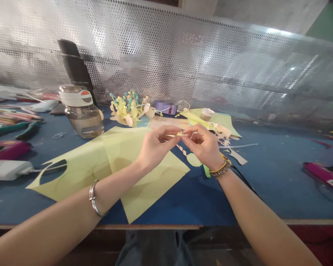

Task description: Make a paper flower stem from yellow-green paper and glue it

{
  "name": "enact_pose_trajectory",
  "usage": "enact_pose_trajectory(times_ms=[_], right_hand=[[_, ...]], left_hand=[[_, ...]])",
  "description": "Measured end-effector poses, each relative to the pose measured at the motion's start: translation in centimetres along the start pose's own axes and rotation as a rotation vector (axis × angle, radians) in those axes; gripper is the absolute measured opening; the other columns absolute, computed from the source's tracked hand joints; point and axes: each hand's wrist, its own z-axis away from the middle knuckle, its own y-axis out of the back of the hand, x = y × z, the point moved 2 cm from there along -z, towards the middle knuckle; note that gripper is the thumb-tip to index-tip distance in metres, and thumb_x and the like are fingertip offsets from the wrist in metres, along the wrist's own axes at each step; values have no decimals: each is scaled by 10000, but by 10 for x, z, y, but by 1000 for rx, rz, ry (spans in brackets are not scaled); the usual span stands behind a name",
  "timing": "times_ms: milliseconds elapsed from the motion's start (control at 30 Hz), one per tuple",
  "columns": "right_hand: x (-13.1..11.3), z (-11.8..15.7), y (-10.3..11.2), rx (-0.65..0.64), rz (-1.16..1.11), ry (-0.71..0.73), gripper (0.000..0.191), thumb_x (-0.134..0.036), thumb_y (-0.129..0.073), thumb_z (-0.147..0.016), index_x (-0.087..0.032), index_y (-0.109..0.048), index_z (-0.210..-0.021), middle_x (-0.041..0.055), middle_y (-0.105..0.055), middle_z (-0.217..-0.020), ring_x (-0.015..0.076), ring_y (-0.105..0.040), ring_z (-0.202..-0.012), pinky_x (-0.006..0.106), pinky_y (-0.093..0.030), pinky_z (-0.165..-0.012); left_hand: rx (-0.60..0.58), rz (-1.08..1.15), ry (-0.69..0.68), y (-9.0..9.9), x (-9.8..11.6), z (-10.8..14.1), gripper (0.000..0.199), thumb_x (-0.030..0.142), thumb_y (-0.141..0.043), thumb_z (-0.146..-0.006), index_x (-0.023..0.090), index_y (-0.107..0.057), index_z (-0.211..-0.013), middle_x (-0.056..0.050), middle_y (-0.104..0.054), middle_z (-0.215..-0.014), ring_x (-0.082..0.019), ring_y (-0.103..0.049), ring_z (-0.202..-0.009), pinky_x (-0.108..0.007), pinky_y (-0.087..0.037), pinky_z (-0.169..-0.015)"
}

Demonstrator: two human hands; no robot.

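Note:
Between the fingertips of both hands is a tiny pale yellow piece [180, 133], too small to make out fully. My left hand [159, 146] pinches it from one side, above a yellow-green sheet [147, 184]. From the other side my right hand [201, 144] pinches it too, thumb and forefinger together. Just under the right hand lie a pale green disc [194, 159] and a narrow striped strip [181, 149]. A second yellow-green sheet with a round cut-out [80, 166] stretches off to the left.
A lidded bottle [83, 114] stands at the back left, beside a cluster of small yellow and blue paper flowers [129, 107]. A lit phone [165, 107] leans near the perforated metal screen [166, 62]. Cut paper scraps [223, 133] lie right of centre. Magenta tools [324, 175] flank both sides.

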Motion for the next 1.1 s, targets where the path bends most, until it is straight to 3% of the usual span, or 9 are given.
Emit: enact_pose_trajectory(times_ms=[367, 800, 1100], right_hand=[[0, -1, 0, -2, 2, 29, 76, -277, -595, -849, -214, -610, -888, -19, -545, -766, 55, -484, -472, 217, -410, -436], [0, -1, 1, -6, 39, 27, 81, -285, -577, -866, -207, -586, -846, -18, -542, -765, 50, -434, -458, 221, -366, -433], [1, -2, 0, 12, 24, 55, 95, -275, -569, -872, -199, -577, -817, -23, -517, -760, 45, -428, -465, 222, -355, -444]], left_hand=[[-29, 44, 35, 0, -1, 1, 380, 268, -667, -756, 169, -591, -1115, -58, -705, -876, -159, -657, -744, -285, -529, -694], [-41, 86, 91, 0, -1, 0, 379, 272, -669, -757, 176, -586, -1114, -56, -721, -884, -171, -678, -767, -275, -534, -691], [-32, 68, 108, 0, -2, 1, 375, 366, -640, -788, 186, -597, -1114, -44, -727, -845, -182, -693, -765, -270, -531, -677]])
